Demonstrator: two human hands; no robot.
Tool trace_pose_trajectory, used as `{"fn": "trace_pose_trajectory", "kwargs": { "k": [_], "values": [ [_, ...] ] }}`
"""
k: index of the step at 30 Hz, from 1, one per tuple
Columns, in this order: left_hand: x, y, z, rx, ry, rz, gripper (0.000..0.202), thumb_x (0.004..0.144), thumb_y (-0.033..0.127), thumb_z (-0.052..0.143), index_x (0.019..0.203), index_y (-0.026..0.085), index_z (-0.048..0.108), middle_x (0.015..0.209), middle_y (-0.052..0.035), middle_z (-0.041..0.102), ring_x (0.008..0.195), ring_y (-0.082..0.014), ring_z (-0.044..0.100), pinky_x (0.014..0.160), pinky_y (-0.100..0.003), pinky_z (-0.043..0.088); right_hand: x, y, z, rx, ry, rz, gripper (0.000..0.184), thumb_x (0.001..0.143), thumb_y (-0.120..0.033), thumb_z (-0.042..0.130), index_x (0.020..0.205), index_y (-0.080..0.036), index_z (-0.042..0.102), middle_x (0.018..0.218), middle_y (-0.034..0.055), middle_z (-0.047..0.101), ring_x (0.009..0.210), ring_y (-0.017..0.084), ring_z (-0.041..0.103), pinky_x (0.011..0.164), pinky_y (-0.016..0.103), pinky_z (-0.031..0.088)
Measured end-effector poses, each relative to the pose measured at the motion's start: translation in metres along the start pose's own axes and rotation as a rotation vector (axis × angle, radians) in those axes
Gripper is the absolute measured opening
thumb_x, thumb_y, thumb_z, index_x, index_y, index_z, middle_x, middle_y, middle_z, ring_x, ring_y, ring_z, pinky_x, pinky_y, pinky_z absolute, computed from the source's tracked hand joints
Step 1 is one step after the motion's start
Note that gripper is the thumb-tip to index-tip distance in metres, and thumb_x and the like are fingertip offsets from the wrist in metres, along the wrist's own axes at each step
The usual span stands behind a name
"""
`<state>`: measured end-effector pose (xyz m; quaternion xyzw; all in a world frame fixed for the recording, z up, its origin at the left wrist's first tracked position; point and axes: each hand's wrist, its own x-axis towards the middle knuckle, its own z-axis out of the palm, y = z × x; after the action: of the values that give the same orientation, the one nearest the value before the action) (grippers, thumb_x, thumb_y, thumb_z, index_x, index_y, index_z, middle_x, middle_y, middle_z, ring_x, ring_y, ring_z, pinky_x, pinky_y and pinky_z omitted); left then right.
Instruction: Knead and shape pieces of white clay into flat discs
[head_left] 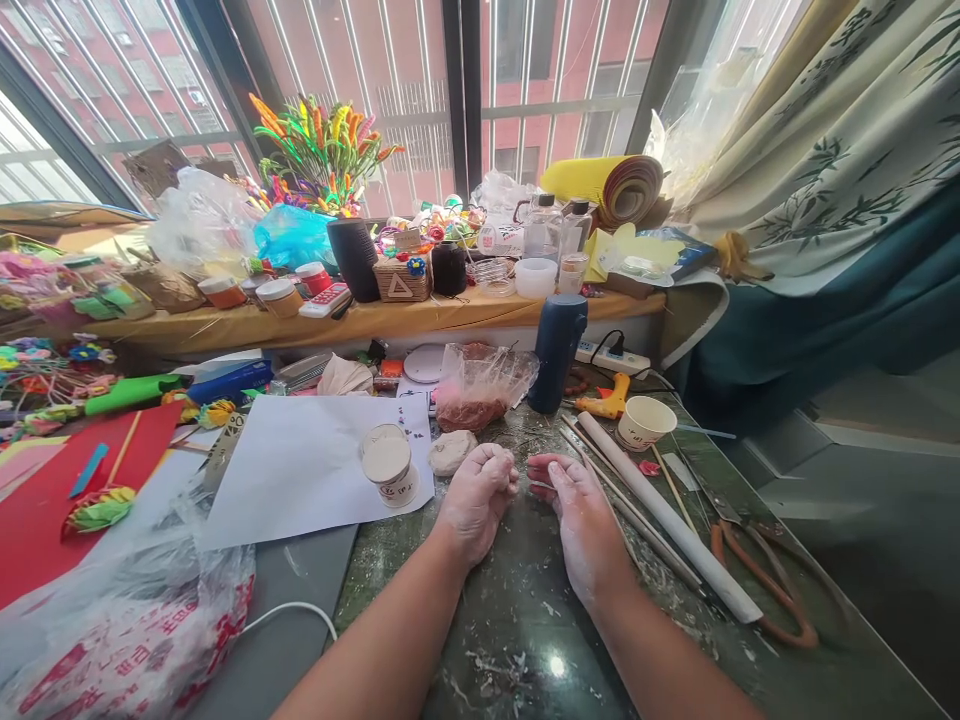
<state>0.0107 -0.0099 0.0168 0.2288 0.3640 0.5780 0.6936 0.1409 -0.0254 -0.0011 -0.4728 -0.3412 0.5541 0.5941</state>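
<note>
Over the dusty dark tabletop (495, 640) my two hands face each other with a small gap between them. White powder coats both. My left hand (480, 505) is closed, thumb pressed onto curled fingers; whatever it may hold is hidden. My right hand (581, 515) is loosely curved, its fingers apart and pointing toward the left one, with nothing visible in it. A whitish lump of clay (452, 453) lies just beyond my left hand. To its left, a paper cup (397, 488) topped with pale material stands on a white sheet (300, 470).
Right of my hands lie a long white rod (667, 520), thin sticks (637, 510) and large scissors (787, 600). Behind are a paper cup (646, 424), yellow glue gun (609, 397), blue thermos (557, 355) and bagged brown material (476, 405). A plastic bag (142, 620) sits front left.
</note>
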Motion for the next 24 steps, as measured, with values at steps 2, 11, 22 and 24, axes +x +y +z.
{"fn": "trace_pose_trajectory", "kwargs": {
  "k": [2,11,22,24],
  "values": [
    [-0.001,0.001,0.001,0.03,-0.001,-0.035,0.038,0.068,0.03,0.091,0.078,0.015,0.058,0.097,-0.0043,0.072,0.074,-0.009,0.068,0.064,-0.017,0.052,-0.001,0.0,0.001,0.029,-0.015,0.032,0.029,0.086,-0.053,0.073,0.099,-0.026,0.075,0.104,0.0035,0.074,0.098,0.024,0.066,0.09,0.038,0.053],
    [0.0,0.0,-0.006,0.174,0.06,0.139,0.029,0.086,0.032,0.071,0.106,0.023,0.053,0.131,-0.008,0.066,0.084,-0.0166,0.075,0.072,-0.031,0.061,-0.003,-0.004,0.007,0.208,-0.053,0.185,0.03,0.077,-0.044,0.082,0.093,-0.022,0.073,0.095,0.0043,0.077,0.092,0.023,0.071,0.086,0.036,0.057],
    [-0.018,-0.004,-0.008,0.878,-0.321,0.666,0.053,0.091,0.06,0.061,0.127,0.022,0.061,0.149,-0.017,0.049,0.139,-0.0354,0.045,0.118,-0.055,0.032,-0.006,-0.017,0.007,0.583,-0.109,0.558,0.02,0.086,-0.038,0.069,0.083,-0.018,0.071,0.072,0.0052,0.074,0.063,0.017,0.068,0.059,0.028,0.058],
    [-0.013,-0.005,-0.009,0.788,-0.245,0.635,0.039,0.095,0.052,0.058,0.119,0.021,0.063,0.139,-0.0152,0.057,0.134,-0.0315,0.05,0.114,-0.049,0.038,-0.005,-0.019,0.005,0.579,-0.074,0.563,0.022,0.084,-0.037,0.072,0.076,-0.018,0.068,0.061,0.0019,0.067,0.051,0.013,0.061,0.049,0.023,0.051]
  ]
}}
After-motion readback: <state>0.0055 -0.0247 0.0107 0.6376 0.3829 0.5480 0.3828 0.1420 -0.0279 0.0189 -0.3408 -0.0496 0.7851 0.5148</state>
